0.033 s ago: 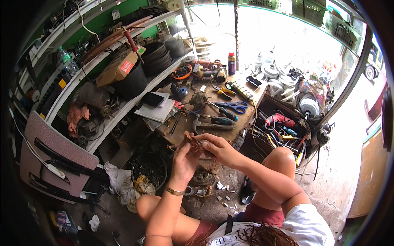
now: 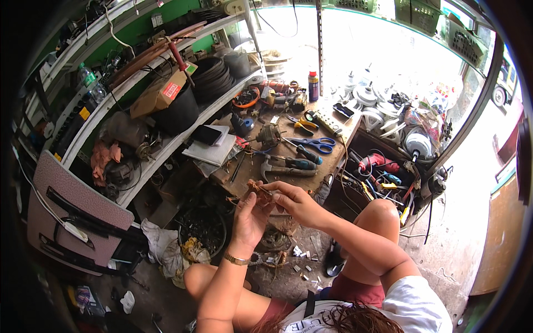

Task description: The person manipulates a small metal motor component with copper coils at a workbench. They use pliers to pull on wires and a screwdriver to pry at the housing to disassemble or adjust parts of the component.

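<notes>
Raised in front of the workbench's near edge, my left hand (image 2: 250, 220) and my right hand (image 2: 300, 203) both hold a small copper-coloured motor coil (image 2: 260, 193). My left fingers and thumb grip it from the left and below. The right thumb and fingertips pinch its right side, hiding part of it. Just beyond on the bench (image 2: 328, 172) lies a hammer (image 2: 297, 170). Behind that are a screwdriver (image 2: 308, 155), blue-handled scissors (image 2: 318, 145), yellow-and-black pliers (image 2: 304, 127) and a small motor (image 2: 270, 135).
On the right stands a tool box with a red power drill (image 2: 378, 162) among several tools. A power strip (image 2: 327, 123) and a spray can (image 2: 313, 87) sit farther back. A phone (image 2: 206, 135) rests on papers at left. Below stands a black basin (image 2: 206, 227) of scraps.
</notes>
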Motion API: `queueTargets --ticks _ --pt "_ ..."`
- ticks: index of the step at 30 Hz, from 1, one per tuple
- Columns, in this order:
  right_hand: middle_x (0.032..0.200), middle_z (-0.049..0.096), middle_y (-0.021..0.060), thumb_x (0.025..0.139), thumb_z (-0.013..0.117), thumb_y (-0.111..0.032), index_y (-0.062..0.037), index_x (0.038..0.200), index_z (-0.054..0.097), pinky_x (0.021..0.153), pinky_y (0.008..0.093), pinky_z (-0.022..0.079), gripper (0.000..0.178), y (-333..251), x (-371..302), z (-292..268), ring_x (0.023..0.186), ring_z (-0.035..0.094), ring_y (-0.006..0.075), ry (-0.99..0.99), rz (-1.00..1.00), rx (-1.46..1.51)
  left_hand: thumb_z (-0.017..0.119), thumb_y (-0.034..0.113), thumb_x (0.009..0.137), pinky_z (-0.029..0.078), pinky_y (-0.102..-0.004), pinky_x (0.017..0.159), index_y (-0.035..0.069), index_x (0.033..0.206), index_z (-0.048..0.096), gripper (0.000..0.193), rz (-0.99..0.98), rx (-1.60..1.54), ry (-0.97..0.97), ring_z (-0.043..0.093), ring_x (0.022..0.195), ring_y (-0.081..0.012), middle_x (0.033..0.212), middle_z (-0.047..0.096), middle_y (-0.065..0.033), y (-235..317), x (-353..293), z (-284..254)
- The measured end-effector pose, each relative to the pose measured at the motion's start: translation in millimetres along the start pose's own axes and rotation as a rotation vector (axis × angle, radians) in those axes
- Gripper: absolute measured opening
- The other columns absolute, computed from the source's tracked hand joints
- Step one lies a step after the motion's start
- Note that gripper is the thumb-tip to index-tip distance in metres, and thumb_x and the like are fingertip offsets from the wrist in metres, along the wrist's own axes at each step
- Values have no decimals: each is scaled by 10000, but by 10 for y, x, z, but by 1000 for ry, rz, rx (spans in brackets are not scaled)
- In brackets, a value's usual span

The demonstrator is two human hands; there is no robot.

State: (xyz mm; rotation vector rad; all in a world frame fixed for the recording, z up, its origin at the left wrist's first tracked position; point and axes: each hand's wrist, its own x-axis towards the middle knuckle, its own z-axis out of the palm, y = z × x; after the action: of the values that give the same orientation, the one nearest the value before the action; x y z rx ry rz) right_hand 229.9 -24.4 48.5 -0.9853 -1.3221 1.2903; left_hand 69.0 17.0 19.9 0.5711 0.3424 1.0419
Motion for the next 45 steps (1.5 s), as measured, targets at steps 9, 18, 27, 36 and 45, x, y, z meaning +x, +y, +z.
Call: queueTargets --ticks 9,18,27,36,45 --pt "1065 663 158 921 554 -181 -219 1392 457 732 451 488 482 -200 -111 13 920 642 365 66 -155 -741 699 191 894 520 -248 778 26 1084 655 256 288 484 80 634 864 -93 998 681 -21 -26 55 -57" --pt "1035 653 183 920 526 -171 -215 1398 439 730 451 490 488 -149 -129 27 880 631 380 67 -255 -785 721 192 874 530 -248 709 1 989 669 228 365 569 80 640 759 -92 875 694 -31 0 45 -82" --pt "957 653 168 903 563 -140 -179 1335 485 673 443 490 440 -148 -160 58 835 634 375 107 -174 -775 700 133 889 512 -237 700 2 955 661 152 371 672 70 623 743 -81 828 676 -12 -5 26 -55" --pt "834 641 136 951 541 -143 -125 1280 513 610 374 477 331 87 -149 158 717 632 309 271 -300 -798 632 65 925 523 -245 735 13 1043 640 130 267 772 60 617 809 -78 930 665 -9 -54 24 -157" --pt "777 500 -35 1045 412 -175 -50 1297 475 631 235 413 288 -19 -28 58 669 436 58 8 43 138 617 169 949 555 -263 735 75 1112 614 188 -44 180 38 650 888 -127 998 667 -25 91 -27 75"
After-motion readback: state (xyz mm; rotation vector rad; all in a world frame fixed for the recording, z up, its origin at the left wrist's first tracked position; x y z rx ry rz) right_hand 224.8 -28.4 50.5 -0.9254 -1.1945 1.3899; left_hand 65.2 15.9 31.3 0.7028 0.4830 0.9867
